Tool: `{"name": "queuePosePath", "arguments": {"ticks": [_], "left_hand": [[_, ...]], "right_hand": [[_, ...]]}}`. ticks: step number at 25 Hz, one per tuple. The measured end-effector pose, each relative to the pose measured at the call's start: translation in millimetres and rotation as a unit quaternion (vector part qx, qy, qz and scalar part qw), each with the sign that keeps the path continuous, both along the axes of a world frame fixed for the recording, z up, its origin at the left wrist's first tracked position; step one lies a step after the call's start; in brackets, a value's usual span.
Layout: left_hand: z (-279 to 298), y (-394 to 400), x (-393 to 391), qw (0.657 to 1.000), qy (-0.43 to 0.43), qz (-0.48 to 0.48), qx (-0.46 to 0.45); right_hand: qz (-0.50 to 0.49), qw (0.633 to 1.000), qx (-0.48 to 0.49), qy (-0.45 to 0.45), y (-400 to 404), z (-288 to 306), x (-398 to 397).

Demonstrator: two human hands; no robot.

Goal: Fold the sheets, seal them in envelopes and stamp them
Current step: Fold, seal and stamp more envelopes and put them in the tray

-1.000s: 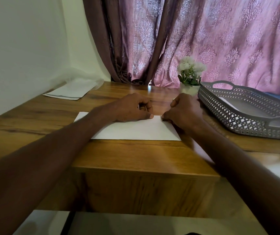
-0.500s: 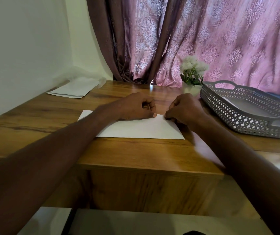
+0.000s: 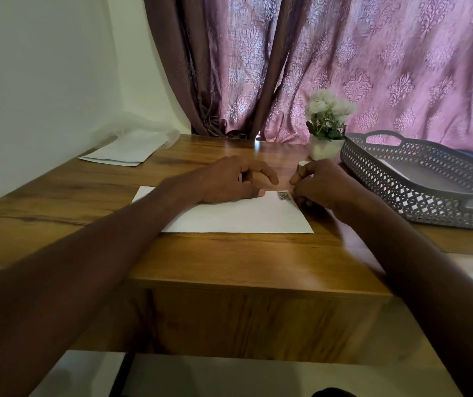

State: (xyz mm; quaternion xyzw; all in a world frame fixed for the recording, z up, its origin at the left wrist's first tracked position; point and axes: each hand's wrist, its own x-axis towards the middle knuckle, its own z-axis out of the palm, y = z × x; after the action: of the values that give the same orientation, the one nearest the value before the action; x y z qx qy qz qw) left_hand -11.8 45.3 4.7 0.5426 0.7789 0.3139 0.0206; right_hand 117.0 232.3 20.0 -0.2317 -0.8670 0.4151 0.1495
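Left arm: bare forearm reaching in from the lower left, running diagonally toward the middle of the table's far half.
Left hand (image 3: 231, 180): knuckles up, fingers curled under, thumb tip pressed flat downward (the nail catches light), index finger hooked forward over the thumb.
Right arm: bare forearm coming in from the lower right corner, angled up and leftward, crossing the table's near edge.
Right hand (image 3: 320, 183): back toward the camera, fingers curled inward, thumb and index tips brought together at the hand's left side; whether they pinch anything cannot be told.
Spacing: the two hands sit close, fingertips near but apart.
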Motion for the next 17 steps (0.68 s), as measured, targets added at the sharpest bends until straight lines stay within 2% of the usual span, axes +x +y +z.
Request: {"name": "queuePosePath", "arguments": {"ticks": [9,14,17], "left_hand": [[-2.9,2.3,-2.4,1.0,0.003,-0.008,-0.011],[-3.9,2.5,-6.3,1.0,-0.001,-0.009,0.0],[-5.5,4.4,-6.5,1.0,0.002,-0.01,0.0]], "right_hand": [[0.024,1.0,-0.02,0.005,3.0,-2.0,5.1],[0.041,0.997,0.063,-0.017,-1.6,-7.4,1.8],[0.065,0.997,0.028,-0.027,7.8,-3.5,2.7]]}}
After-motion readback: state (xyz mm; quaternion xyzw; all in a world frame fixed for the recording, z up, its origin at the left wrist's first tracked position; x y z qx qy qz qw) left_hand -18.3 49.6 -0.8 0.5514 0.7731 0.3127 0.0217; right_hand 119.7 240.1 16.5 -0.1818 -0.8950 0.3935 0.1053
